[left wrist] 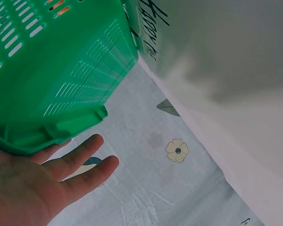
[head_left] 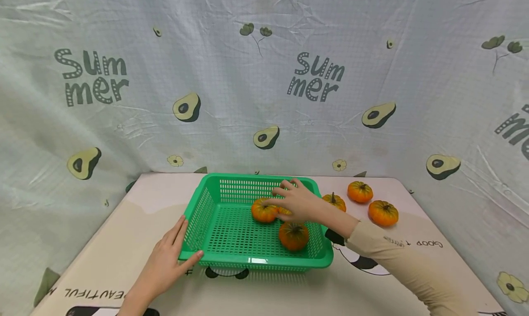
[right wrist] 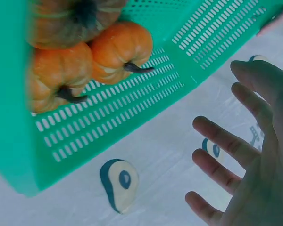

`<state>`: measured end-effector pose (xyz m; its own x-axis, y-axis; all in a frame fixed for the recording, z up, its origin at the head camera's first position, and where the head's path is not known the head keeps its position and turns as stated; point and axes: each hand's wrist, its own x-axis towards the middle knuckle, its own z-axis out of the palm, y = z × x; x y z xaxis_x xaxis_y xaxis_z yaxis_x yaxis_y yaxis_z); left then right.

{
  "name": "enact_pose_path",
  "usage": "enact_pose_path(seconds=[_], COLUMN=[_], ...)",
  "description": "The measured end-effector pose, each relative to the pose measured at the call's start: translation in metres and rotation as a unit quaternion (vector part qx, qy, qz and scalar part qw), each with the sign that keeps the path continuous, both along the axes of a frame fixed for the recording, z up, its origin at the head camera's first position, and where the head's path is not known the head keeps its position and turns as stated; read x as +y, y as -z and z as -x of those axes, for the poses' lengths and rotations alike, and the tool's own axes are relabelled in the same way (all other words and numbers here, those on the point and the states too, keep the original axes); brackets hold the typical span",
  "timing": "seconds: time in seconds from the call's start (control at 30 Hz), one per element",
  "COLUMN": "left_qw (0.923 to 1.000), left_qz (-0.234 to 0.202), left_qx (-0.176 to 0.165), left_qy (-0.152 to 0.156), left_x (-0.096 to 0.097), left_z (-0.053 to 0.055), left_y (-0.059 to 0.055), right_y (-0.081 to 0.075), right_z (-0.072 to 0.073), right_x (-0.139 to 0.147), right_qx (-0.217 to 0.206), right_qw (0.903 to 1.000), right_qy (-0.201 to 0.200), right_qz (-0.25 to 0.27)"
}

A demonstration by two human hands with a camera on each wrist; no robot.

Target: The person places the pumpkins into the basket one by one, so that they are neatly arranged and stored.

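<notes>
A green plastic basket (head_left: 257,260) with slotted walls stands on the table. Its near left corner meets my left hand (head_left: 165,254), whose thumb lies at the front rim while the fingers extend along the left side. Over the basket's right half, my right hand (head_left: 299,201) spreads its fingers and holds nothing. Beneath and around it, three small orange pumpkins lie inside: one left of the fingers (head_left: 261,212), a darker one nearer the front (head_left: 294,237), and one mostly hidden by the hand in the head view. The right wrist view shows two orange pumpkins (right wrist: 120,51) beside the darker one (right wrist: 80,21).
Right of the basket, three more pumpkins sit on the table (head_left: 165,205): one close to the basket wall (head_left: 336,202), one farther back (head_left: 360,192), and one farther right (head_left: 383,213). A printed cloth (head_left: 223,77) hangs behind the table and along its sides.
</notes>
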<state>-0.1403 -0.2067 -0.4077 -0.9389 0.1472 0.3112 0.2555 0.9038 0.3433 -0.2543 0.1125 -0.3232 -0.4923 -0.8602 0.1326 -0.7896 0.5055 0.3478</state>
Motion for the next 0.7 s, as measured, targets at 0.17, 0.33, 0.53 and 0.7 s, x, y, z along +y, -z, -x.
enact_pose_path(seconds=[0.17, 0.33, 0.53, 0.7], left_qw=[1.0000, 1.0000, 1.0000, 0.9999], left_qz=[0.001, -0.003, -0.005, -0.006], left_qx=[0.002, 0.003, -0.005, -0.009], left_qy=[-0.001, 0.000, -0.003, -0.004], left_x=[0.000, 0.000, 0.000, 0.001], left_z=[-0.001, -0.002, -0.002, 0.000], left_y=[0.000, 0.000, 0.000, 0.001], right_y=[0.005, 0.013, 0.032, 0.049], right_z=[-0.009, -0.016, -0.017, -0.013], right_x=[0.021, 0.042, 0.066, 0.084], right_qx=[0.000, -0.004, 0.021, 0.035], right_qw=[0.9993, 0.9973, 0.9916, 0.9798], right_qy=[-0.011, -0.008, -0.004, -0.005], right_qz=[0.035, 0.073, 0.128, 0.197])
